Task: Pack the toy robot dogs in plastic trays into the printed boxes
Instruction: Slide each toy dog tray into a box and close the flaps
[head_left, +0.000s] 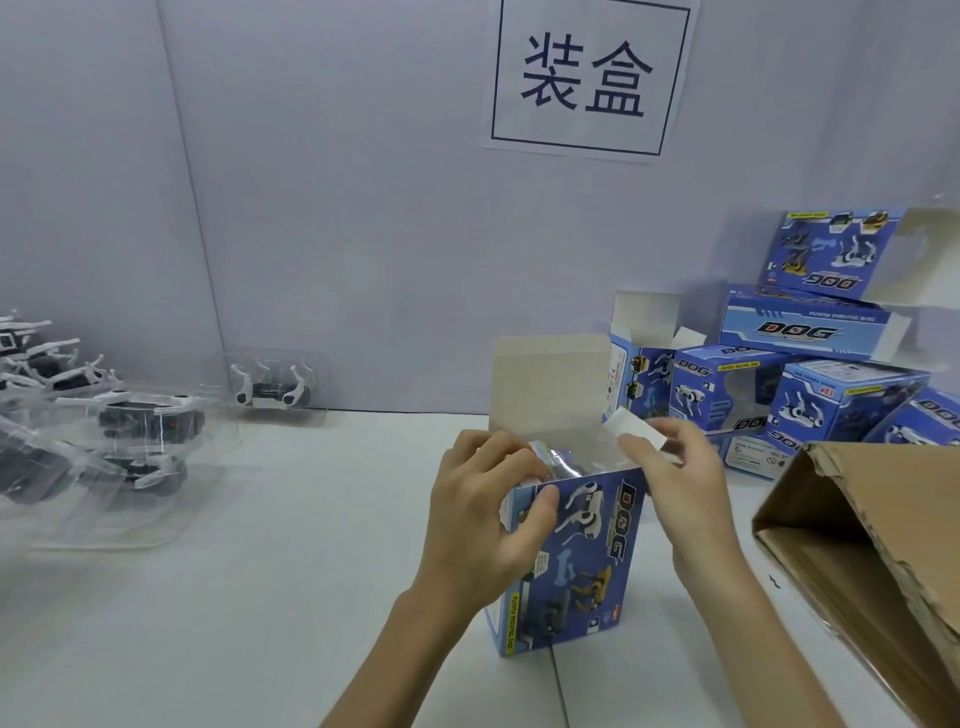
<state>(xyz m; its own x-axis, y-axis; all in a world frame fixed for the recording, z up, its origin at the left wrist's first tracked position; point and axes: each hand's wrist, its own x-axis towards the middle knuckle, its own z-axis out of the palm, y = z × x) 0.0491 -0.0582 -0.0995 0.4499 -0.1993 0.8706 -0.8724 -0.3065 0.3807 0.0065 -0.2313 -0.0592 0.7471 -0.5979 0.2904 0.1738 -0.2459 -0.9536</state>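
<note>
While my left hand (483, 525) is gripping the upright printed box (576, 566) at its top left edge, my right hand (670, 478) is pinching its right flap (636, 428), above the tray (571, 460) inside.

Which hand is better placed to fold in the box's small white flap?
The right hand: its fingers pinch the flap; the left hand grips the box at its other side, probably steadying it.

Around the upright open box (576, 561), the white table (260, 597) lies bare from seven to nine o'clock. A tray pile (104, 431) blocks ten o'clock, stacked boxes (810, 395) crowd one to two, and a brown carton (857, 561) walls off three to four.
</note>
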